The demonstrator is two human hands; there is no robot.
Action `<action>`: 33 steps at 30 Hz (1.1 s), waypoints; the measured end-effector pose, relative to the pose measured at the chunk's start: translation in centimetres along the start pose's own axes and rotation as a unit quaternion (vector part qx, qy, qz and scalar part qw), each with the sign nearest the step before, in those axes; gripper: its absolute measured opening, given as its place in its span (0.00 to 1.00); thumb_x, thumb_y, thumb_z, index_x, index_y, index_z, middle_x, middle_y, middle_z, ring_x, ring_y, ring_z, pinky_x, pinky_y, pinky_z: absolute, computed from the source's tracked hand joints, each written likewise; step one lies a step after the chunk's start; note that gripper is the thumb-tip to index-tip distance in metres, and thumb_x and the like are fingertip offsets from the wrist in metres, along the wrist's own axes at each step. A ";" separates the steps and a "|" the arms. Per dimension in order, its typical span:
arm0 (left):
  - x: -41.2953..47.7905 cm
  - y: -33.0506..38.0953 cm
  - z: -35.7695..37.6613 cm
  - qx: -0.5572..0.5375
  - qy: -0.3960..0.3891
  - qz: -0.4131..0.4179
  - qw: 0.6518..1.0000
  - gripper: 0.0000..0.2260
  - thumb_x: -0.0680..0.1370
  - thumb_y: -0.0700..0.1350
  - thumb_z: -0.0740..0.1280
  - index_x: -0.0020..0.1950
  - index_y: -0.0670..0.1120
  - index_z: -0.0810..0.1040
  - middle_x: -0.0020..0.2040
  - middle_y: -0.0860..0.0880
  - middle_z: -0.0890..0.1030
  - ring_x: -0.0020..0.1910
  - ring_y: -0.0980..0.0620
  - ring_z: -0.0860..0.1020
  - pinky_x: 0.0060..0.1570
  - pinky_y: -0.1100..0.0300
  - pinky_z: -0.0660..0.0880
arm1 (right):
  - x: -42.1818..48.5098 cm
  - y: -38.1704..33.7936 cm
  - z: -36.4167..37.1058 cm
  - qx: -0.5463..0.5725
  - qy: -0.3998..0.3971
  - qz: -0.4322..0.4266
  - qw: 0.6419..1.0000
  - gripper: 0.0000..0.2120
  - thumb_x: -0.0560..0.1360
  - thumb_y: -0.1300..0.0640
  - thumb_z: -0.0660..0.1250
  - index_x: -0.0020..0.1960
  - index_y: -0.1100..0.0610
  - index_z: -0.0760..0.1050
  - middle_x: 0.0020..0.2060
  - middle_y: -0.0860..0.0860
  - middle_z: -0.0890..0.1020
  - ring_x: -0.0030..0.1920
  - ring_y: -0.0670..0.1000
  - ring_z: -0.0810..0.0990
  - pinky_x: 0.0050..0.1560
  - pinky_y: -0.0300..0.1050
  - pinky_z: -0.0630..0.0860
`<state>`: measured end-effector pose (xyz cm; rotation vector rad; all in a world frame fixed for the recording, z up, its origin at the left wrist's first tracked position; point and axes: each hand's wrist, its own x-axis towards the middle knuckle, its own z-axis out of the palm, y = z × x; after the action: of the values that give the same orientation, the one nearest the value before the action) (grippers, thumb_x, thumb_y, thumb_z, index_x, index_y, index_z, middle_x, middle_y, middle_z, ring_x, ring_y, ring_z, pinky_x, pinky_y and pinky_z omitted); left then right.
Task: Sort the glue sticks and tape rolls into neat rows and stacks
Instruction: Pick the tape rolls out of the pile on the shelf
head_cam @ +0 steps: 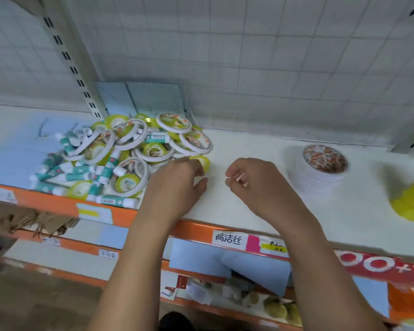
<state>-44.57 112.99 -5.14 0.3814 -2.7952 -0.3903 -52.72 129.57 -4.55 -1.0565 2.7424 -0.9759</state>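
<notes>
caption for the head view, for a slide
Left hand at a yellow tape roll beside the jumbled pile
</notes>
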 end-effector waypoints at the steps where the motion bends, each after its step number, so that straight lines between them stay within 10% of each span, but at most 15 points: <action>1: -0.3 -0.9 -0.5 0.003 0.005 -0.007 1.000 0.09 0.76 0.52 0.66 0.54 0.51 0.79 0.53 0.53 0.80 0.51 0.50 0.78 0.41 0.57 0.71 | 0.5 -0.8 0.7 0.003 -0.003 -0.008 1.000 0.03 0.76 0.53 0.67 0.49 0.49 0.79 0.42 0.41 0.79 0.44 0.42 0.76 0.47 0.42 0.73; 16: 1.3 -8.0 -5.3 -0.010 0.021 -0.004 1.000 0.09 0.76 0.50 0.66 0.54 0.49 0.79 0.54 0.50 0.80 0.53 0.47 0.78 0.43 0.55 0.73 | 6.5 -7.6 5.2 0.004 0.003 -0.028 1.000 0.07 0.75 0.57 0.64 0.45 0.50 0.81 0.40 0.44 0.82 0.42 0.44 0.78 0.44 0.44 0.77; 21: 1.9 -10.2 -6.0 -0.025 0.041 0.004 0.999 0.07 0.77 0.49 0.65 0.51 0.48 0.80 0.50 0.51 0.79 0.49 0.49 0.77 0.43 0.50 0.77 | 8.4 -9.3 6.2 -0.009 0.004 -0.033 0.999 0.08 0.75 0.58 0.64 0.44 0.51 0.81 0.39 0.44 0.83 0.39 0.43 0.77 0.38 0.31 0.70; 33: 4.9 -14.0 -6.0 -0.031 0.060 0.046 0.997 0.10 0.75 0.48 0.69 0.54 0.46 0.81 0.52 0.48 0.78 0.53 0.44 0.75 0.50 0.48 0.75 | 17.6 -8.8 8.7 -0.033 0.044 0.063 0.997 0.23 0.76 0.42 0.65 0.64 0.56 0.73 0.59 0.59 0.74 0.59 0.61 0.74 0.62 0.54 0.72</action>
<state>-44.11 97.22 -2.65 0.2521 -2.6648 -0.4165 -58.78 108.99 -3.44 -0.8569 2.8887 -0.9428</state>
